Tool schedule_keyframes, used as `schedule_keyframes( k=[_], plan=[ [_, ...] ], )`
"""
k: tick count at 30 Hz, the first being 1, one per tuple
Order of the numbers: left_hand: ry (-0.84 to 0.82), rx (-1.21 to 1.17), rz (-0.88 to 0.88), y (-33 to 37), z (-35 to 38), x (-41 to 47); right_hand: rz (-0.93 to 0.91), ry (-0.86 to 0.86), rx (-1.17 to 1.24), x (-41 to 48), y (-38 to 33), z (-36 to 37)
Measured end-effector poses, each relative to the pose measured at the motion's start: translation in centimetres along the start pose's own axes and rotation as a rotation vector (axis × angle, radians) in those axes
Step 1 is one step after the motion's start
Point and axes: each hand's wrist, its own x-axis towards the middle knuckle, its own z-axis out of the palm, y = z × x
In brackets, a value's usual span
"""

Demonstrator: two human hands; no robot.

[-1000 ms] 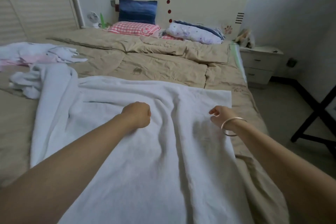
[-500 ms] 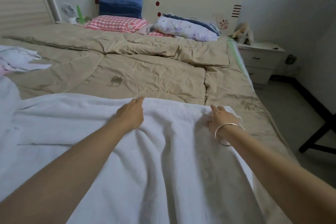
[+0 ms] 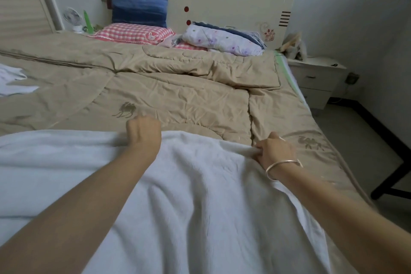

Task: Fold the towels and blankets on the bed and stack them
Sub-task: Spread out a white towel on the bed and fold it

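Note:
A large white towel [image 3: 191, 196] lies spread over the near part of the bed, on the tan quilt [image 3: 178, 95]. My left hand [image 3: 144, 131] grips the towel's far edge near its middle, fingers curled over the hem. My right hand [image 3: 274, 149], with a silver bangle on the wrist, pinches the far right corner of the same towel, where the cloth bunches between the fingers. More white cloth [image 3: 13, 80] lies crumpled at the left edge of the bed, partly out of view.
At the headboard lie a blue pillow [image 3: 139, 8], a red checked pillow [image 3: 133, 33] and a floral folded quilt [image 3: 224, 39]. A white bedside cabinet [image 3: 315, 80] stands to the right, with bare floor and a black frame [image 3: 391, 176] beyond the bed's right edge.
Both hands reached forward from the towel's middle to its far edge and closed on it. The view shifted left to right, so the crumpled white cloth slid almost out of view.

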Motion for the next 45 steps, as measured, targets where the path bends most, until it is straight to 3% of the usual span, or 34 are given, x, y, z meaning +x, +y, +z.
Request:
schedule_keyframes(
  k=[4,8,11,13,15,17,19,23,28,31,33,38,41,45],
  plan=[
    [0.016,-0.448,-0.119,0.6,-2.8,3.3,0.181,0.290,0.224,2.2,2.6,-4.1],
    [0.063,-0.691,0.119,2.4,-5.9,6.6,0.408,0.414,0.315,6.2,5.3,-8.9],
    [-0.168,-0.923,0.388,5.2,-6.4,6.9,0.520,0.480,0.324,9.1,7.3,-10.0],
    [-0.206,-0.735,0.499,7.5,-4.6,6.1,0.503,0.385,0.303,10.5,8.0,-9.1],
    [-0.141,-0.519,0.524,9.2,-1.4,5.0,0.471,0.155,0.381,10.7,7.2,-6.2],
    [-0.089,-0.363,0.488,10.4,2.9,4.3,0.467,-0.103,0.454,9.3,5.8,-1.2],
    [-0.018,-0.321,0.412,11.3,6.2,4.2,0.392,-0.216,0.272,7.6,4.6,4.0],
    [0.025,-0.481,0.335,11.6,7.9,6.0,0.275,-0.179,0.054,7.9,4.7,8.3],
    [-0.218,-0.430,0.343,11.1,6.6,5.7,0.240,-0.213,-0.004,8.7,5.5,9.0],
    [-0.101,-0.351,0.421,9.7,4.3,1.6,0.263,-0.242,-0.019,8.3,5.0,8.3],
    [-0.049,-0.420,0.513,7.8,3.9,-2.9,0.297,-0.262,-0.044,7.8,4.2,7.2],
    [-0.142,-0.722,0.561,2.3,3.5,-11.3,0.270,-0.297,-0.030,3.5,3.8,3.7],
    [-0.187,-1.044,0.438,0.0,2.9,-14.3,0.164,-0.322,0.013,-1.1,3.9,0.5],
    [-0.057,-0.925,0.472,-0.8,3.6,-19.4,-0.020,-0.395,0.122,-11.8,2.9,-2.8]
  ],
)
